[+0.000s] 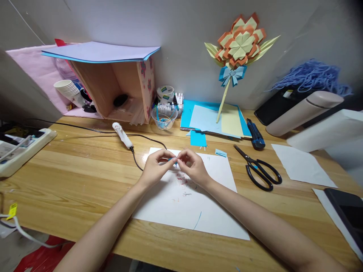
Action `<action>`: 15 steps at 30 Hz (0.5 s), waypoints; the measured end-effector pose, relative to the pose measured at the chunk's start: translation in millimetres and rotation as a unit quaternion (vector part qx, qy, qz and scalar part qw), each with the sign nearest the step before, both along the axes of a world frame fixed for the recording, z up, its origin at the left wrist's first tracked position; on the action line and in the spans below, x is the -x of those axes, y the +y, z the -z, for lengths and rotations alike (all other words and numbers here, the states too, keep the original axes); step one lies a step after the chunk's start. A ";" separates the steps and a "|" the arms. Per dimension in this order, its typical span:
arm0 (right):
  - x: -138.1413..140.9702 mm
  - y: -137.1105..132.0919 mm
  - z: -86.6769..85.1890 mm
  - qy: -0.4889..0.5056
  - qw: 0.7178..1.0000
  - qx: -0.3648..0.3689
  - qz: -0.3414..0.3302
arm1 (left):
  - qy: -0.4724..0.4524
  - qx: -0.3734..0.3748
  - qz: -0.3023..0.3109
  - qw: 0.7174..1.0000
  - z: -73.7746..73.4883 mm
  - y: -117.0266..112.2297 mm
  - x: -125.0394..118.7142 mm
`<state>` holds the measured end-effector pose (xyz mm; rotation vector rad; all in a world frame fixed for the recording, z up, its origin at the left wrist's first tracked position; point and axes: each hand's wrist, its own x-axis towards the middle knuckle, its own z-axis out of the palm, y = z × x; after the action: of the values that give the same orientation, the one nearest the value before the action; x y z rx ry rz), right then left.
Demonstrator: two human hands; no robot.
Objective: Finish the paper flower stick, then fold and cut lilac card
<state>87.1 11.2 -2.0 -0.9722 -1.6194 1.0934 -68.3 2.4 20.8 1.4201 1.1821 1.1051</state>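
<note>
My left hand [155, 167] and my right hand [192, 166] meet over a white sheet of paper [193, 204] on the wooden table [85, 181]. Both pinch a small blue paper piece [172, 160] between their fingertips. The piece is tiny and mostly hidden by the fingers. A thin blue strip [197, 220] lies on the sheet nearer to me. Red and dark marks stain the sheet just below my hands.
Black scissors [258, 168] lie right of the sheet, a blue utility knife [255, 134] behind them. A white glue gun [122, 135] with a black cord lies behind left. Blue and yellow paper sheets [212, 121], a paper flower [239, 41], a plastic bowl [164, 117] and a wooden box [113, 90] stand at the back.
</note>
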 end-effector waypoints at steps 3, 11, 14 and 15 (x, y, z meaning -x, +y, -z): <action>-0.3 -0.2 0.3 0.003 1.000 0.003 0.009 | -0.012 0.010 -0.013 1.000 0.6 0.1 -0.1; -0.9 0.2 0.8 0.039 0.999 0.026 0.024 | -0.022 0.019 -0.001 1.000 2.9 1.8 2.7; -1.5 0.6 0.8 0.030 0.999 0.024 0.024 | -0.012 0.011 0.002 1.000 2.6 1.6 2.5; -1.6 0.7 0.5 0.026 0.999 0.023 0.025 | -0.010 0.010 0.003 1.000 2.4 1.5 2.5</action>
<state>88.7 11.9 -2.5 -1.0008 -1.5263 1.1181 -70.7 3.9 18.4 1.3941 1.1704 1.0987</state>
